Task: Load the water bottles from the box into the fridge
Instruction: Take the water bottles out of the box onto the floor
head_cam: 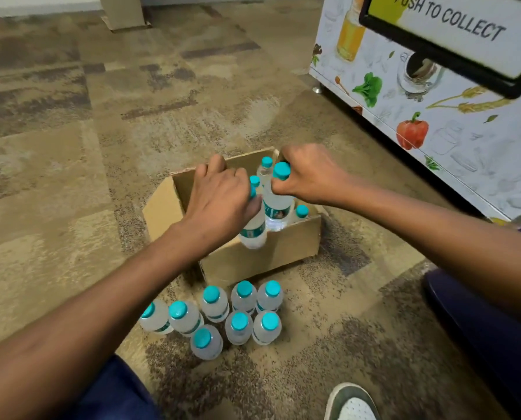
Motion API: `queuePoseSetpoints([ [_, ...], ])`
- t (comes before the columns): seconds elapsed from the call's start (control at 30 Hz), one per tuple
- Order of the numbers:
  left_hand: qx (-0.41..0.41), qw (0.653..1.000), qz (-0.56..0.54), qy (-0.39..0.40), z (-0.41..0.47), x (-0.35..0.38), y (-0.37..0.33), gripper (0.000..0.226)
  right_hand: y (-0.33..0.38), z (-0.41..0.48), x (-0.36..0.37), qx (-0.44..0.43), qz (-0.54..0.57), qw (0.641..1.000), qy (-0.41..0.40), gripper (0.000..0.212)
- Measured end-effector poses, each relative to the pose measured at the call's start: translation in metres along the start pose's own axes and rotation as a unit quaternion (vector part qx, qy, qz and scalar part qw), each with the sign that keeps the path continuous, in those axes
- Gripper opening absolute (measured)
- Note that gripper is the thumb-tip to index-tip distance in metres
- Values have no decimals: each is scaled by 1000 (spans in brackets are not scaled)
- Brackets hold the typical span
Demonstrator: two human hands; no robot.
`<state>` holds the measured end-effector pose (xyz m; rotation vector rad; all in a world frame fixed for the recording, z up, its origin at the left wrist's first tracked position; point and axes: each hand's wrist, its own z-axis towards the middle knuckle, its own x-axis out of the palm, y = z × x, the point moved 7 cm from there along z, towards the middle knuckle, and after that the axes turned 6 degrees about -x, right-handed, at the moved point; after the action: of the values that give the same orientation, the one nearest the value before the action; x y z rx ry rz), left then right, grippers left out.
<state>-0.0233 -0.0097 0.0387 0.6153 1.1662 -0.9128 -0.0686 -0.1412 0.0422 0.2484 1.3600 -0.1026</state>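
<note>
Count: eight water bottles stand upright on the carpet just in front of the cardboard box, teal caps up, in a tight cluster. At least three more caps show inside the box. Two bottles are lifted: left hand is closed around the neck of a tilted bottle, base toward the camera, over the box's near wall. Right hand pinches the neck of an upright bottle, long axis vertical, over the box. Floor is brown patterned carpet. A vending machine with vegetable drawings and a "PUSH TO COLLECT" flap stands at right.
</note>
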Motion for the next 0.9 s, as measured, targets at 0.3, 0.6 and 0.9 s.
queuePoseSetpoints([
  [0.3,92,989,8,119,-25,54,-52,36,-7,-72,48,5,-37,991,128,30],
  [0.6,147,977,26,151,-35,108,-52,39,-10,-97,107,19,-61,969,239,29],
  [0.9,216,958,36,185,-52,138,-50,32,3,-95,136,13,-53,958,283,27],
])
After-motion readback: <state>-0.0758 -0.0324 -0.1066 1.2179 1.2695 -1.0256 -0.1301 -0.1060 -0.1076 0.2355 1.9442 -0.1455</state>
